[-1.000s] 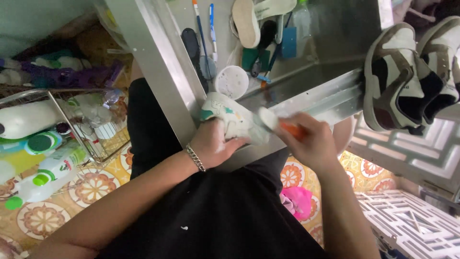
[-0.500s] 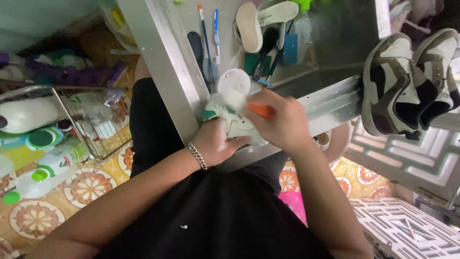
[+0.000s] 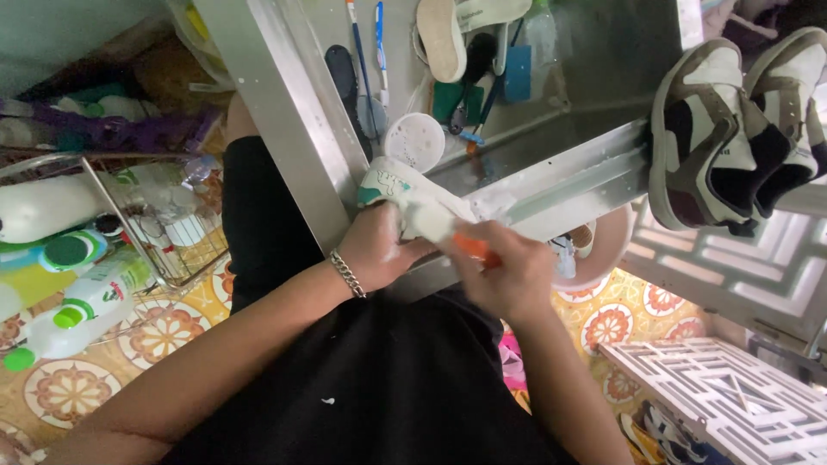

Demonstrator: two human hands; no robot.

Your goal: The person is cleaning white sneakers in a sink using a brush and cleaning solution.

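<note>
At centre frame, over the edge of the metal sink (image 3: 603,164), we hold a white shoe (image 3: 405,194) with green trim. Our left hand (image 3: 375,250), with a chain bracelet (image 3: 347,273) at the wrist, is clenched around the shoe from 7 o'clock, fingers wrapped over its near side. Our right hand (image 3: 504,275) sits at 4 o'clock of the shoe, closed on an orange-handled brush (image 3: 465,245); the brush head touches the shoe's sole end, where white foam shows. The shoe lies tilted, toe toward 10 o'clock, resting against the sink rim.

Just beyond the shoe, at 12 o'clock, a round white lid (image 3: 414,141) lies in the sink. Farther in, toward 12 o'clock, we see two toothbrushes (image 3: 366,43), a dark insole (image 3: 343,73), a pale insole (image 3: 441,39) and a blue sponge (image 3: 517,73). At 3 o'clock of the shoe, well apart, a pair of white-and-brown sneakers (image 3: 732,129) stands on the sink's ledge, heels toward us. Below the ledge, near the right hand, a white bowl (image 3: 603,254) is partly hidden.

At 9 o'clock, well apart, a wire rack (image 3: 164,224) holds bottles, and more bottles with green caps (image 3: 77,293) lie beside it on the patterned floor (image 3: 77,387). At 5 o'clock a white lattice crate (image 3: 715,387) stands on the floor.
</note>
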